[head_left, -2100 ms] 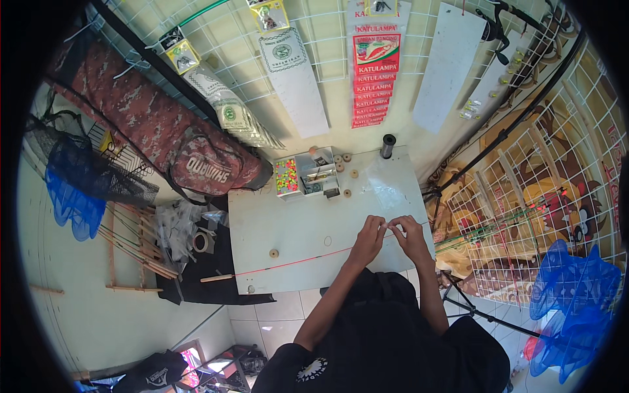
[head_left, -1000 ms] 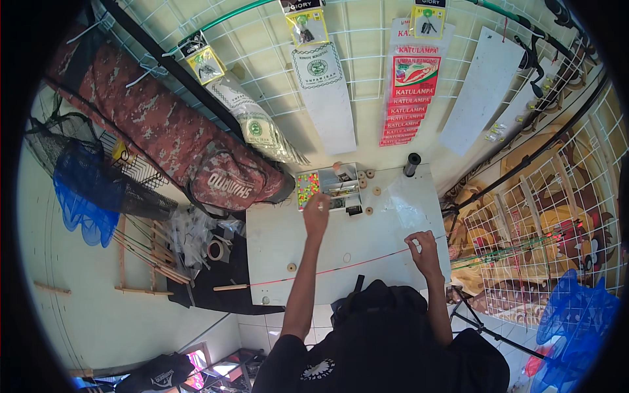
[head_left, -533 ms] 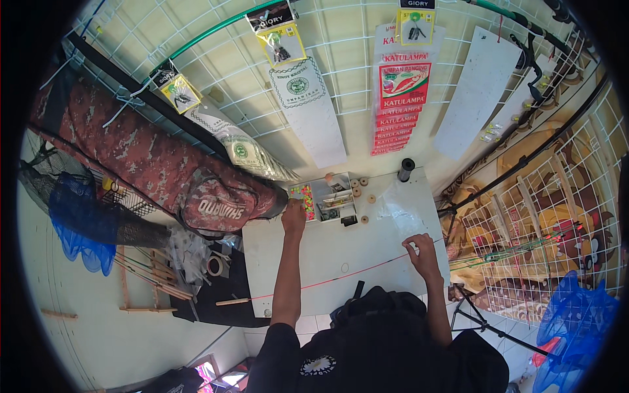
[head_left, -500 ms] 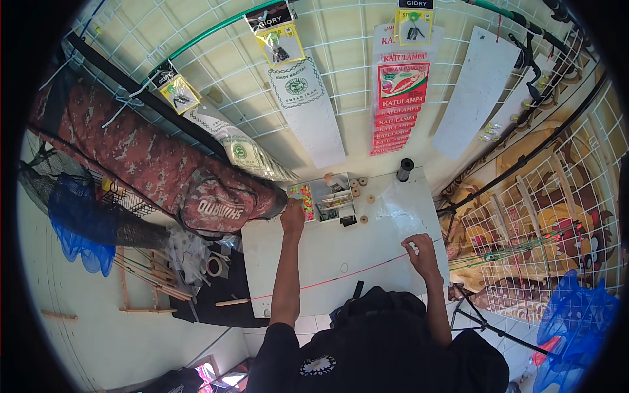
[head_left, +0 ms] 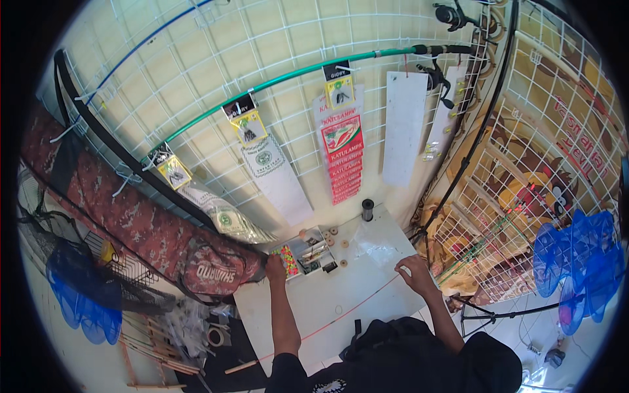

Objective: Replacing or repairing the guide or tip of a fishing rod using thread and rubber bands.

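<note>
A thin red rod (head_left: 357, 305) with a wooden handle (head_left: 240, 367) slants across the white table (head_left: 308, 308), passing my left forearm. My right hand (head_left: 414, 272) pinches its thin tip near the table's right side. My left hand (head_left: 275, 265) is closed at the left edge of a compartmented tray (head_left: 313, 251), beside a section of small bright red, yellow and green pieces (head_left: 288, 260). What its fingers hold, if anything, is hidden. A small loop (head_left: 339, 309) lies on the table above the rod.
Small wooden spools (head_left: 344, 264), a clear plastic bag (head_left: 377, 243) and a black cylinder (head_left: 367, 209) stand or lie at the back. A camouflage rod bag (head_left: 209, 268) borders the table's left. Wire racks (head_left: 262, 59) hang with packets and a green rod. Blue nets (head_left: 576, 262) hang right.
My view has tilted up and to the right, so the table sits lower in the picture. Both hands keep about the same places at the tray and the rod's tip.
</note>
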Demonstrator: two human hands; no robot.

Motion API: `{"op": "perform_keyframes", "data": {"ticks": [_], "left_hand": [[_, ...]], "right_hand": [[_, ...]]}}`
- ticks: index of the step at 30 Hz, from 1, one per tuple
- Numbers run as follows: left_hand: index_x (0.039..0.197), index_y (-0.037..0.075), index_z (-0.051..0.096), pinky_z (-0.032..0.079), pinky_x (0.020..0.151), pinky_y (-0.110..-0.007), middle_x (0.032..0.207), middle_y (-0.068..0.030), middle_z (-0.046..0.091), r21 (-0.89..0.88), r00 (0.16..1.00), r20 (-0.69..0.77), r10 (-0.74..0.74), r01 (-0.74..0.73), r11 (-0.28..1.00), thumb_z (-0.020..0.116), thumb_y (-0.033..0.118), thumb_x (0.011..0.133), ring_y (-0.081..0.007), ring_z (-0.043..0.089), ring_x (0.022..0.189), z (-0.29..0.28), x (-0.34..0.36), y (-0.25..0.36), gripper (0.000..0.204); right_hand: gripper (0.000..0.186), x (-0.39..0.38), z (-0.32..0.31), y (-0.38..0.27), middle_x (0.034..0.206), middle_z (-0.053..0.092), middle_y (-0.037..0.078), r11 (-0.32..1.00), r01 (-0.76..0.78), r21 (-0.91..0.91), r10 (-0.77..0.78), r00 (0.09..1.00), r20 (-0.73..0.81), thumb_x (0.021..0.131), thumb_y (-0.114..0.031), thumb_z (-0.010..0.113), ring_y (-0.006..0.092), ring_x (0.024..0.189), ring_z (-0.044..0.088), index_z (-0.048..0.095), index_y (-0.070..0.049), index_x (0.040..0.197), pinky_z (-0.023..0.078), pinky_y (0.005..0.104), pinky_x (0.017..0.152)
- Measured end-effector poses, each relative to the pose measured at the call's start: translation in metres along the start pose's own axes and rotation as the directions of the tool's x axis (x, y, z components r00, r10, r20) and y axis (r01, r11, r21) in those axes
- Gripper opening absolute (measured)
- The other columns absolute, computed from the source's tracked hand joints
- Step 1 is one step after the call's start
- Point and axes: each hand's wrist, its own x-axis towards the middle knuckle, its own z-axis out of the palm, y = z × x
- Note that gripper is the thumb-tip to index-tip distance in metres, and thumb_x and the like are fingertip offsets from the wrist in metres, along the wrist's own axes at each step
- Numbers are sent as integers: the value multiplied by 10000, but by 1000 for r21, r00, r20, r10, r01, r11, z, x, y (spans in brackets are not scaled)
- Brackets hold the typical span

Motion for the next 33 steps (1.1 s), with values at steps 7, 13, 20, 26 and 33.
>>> {"op": "perform_keyframes", "data": {"ticks": [7, 13, 20, 26, 33], "left_hand": [[907, 48, 592, 536, 566, -389, 832, -127, 625, -520, 965, -186, -183, 61, 852, 595, 81, 860, -279, 653, 672, -10, -26, 52, 58], [978, 4, 565, 508, 428, -257, 852, -113, 661, -949, 964, 246, -101, 261, 178, 571, 38, 896, -156, 616, 505, -9, -101, 140, 89], [1015, -29, 581, 543, 536, -253, 912, -144, 668, -881, 876, 471, 106, 461, 108, 644, 104, 883, -169, 649, 613, -27, -171, 189, 198], [1083, -62, 575, 575, 665, -286, 963, -167, 664, -836, 823, 548, 150, 543, 75, 630, 135, 915, -196, 668, 723, -30, -201, 191, 265], [1050, -68, 573, 586, 739, -323, 976, -193, 666, -834, 804, 545, 237, 550, 49, 630, 114, 910, -261, 690, 823, -49, -204, 213, 236]], "right_hand": [[71, -23, -4, -10, 905, 644, 66, 996, -80, -46, 72, 986, -153, 799, -125, 696, 267, 967, 541, 652, -90, 843, 391, 402, 933], [106, -31, 3, -10, 927, 648, 51, 984, -136, -117, 116, 979, -167, 796, -141, 719, 255, 977, 541, 665, -97, 876, 380, 390, 927], [127, -40, 9, -27, 1003, 634, 40, 976, -155, -153, 113, 961, -252, 752, -94, 710, 245, 1033, 524, 649, -139, 854, 355, 399, 938], [83, -52, 12, -31, 1049, 623, 49, 973, -175, -148, 129, 952, -278, 780, -127, 692, 264, 1041, 528, 653, -129, 854, 380, 410, 905], [109, -56, 10, -23, 1033, 639, 54, 981, -171, -91, 142, 955, -262, 782, -112, 706, 261, 1045, 537, 654, -118, 878, 381, 390, 934]]}}
